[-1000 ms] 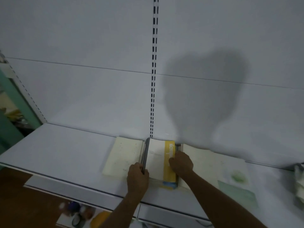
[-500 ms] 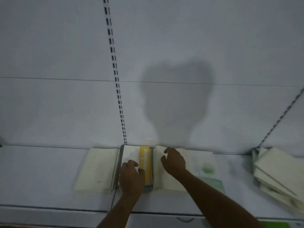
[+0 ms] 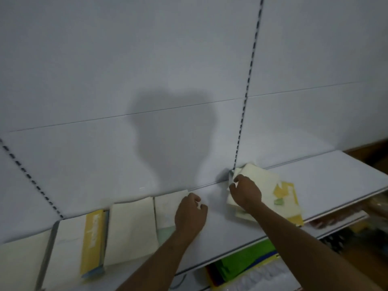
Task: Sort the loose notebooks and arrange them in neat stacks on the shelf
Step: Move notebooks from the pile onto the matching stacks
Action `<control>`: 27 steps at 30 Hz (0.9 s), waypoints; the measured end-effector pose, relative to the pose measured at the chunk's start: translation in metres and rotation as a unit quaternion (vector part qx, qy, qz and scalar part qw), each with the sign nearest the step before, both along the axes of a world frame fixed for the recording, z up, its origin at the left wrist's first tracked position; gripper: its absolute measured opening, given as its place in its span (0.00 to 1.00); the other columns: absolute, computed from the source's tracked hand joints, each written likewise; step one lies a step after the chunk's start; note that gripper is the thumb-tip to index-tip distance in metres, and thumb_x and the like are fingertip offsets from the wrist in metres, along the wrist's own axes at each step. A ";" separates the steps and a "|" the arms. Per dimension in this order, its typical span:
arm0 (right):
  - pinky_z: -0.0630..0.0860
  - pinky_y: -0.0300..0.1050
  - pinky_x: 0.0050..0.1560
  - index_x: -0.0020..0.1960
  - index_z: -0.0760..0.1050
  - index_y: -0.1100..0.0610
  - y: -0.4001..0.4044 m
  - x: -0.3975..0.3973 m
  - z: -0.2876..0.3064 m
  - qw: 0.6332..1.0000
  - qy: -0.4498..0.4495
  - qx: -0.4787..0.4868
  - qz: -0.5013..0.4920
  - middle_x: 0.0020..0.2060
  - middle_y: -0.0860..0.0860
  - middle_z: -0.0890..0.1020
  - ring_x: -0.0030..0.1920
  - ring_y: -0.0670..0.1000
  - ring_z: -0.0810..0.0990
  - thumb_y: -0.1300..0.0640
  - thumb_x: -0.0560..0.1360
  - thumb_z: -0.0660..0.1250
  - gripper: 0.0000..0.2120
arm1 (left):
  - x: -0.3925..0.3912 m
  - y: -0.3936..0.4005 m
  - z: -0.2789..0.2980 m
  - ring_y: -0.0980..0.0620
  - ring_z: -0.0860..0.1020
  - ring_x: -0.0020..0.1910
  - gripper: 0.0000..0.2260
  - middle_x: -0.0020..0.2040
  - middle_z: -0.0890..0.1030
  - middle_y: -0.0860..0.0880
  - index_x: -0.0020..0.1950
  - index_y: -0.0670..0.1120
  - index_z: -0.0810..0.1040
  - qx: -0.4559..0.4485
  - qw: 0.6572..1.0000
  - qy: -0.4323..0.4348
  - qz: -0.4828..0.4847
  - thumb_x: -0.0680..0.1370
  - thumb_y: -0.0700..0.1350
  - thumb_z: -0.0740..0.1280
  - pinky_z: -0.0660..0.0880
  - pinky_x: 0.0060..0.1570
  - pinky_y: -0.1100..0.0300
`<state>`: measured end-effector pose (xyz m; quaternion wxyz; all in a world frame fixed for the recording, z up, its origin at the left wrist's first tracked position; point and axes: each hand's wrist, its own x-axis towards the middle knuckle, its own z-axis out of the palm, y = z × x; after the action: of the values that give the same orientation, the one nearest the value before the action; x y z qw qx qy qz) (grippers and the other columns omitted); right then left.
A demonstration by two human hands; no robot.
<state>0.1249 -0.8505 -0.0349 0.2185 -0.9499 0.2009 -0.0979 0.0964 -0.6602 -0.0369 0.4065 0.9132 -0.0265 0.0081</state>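
Note:
Notebooks lie side by side on the white shelf [image 3: 336, 179]: one with a yellow band [image 3: 92, 238], a plain cream one [image 3: 130, 227], and a cream one with a green corner [image 3: 165, 211]. My left hand [image 3: 190, 215] hovers at that last notebook's right edge, fingers curled, with nothing visibly in it. To the right, a loose, skewed pile of cream notebooks [image 3: 262, 181] lies against the back panel, with a yellow-edged notebook [image 3: 291, 198] underneath. My right hand [image 3: 245, 192] pinches the pile's left corner between thumb and fingers.
A slotted upright [image 3: 243, 122] runs down the back panel to the pile. Another slotted upright [image 3: 31, 179] slants at the left. Below the shelf's front edge lie green and yellow packets [image 3: 245, 257] and other blurred goods.
My view has swung right. My right hand left the row of notebooks and took hold of the loose pile. My left hand came off the yellow-banded notebook and moved right.

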 end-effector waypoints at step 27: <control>0.75 0.53 0.56 0.62 0.70 0.66 -0.142 0.002 -0.045 0.977 0.071 0.157 -0.122 0.58 0.62 0.74 0.59 0.62 0.74 0.47 0.67 0.73 0.32 | 0.057 -0.161 -0.028 0.43 0.69 0.64 0.29 0.63 0.69 0.41 0.64 0.41 0.68 0.140 0.986 0.089 -0.026 0.70 0.52 0.75 0.71 0.59 0.51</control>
<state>0.1272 -0.9926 -0.0803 0.3365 -0.8765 0.3435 -0.0234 0.1531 -0.8212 -0.0646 0.2751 0.9573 -0.0151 -0.0873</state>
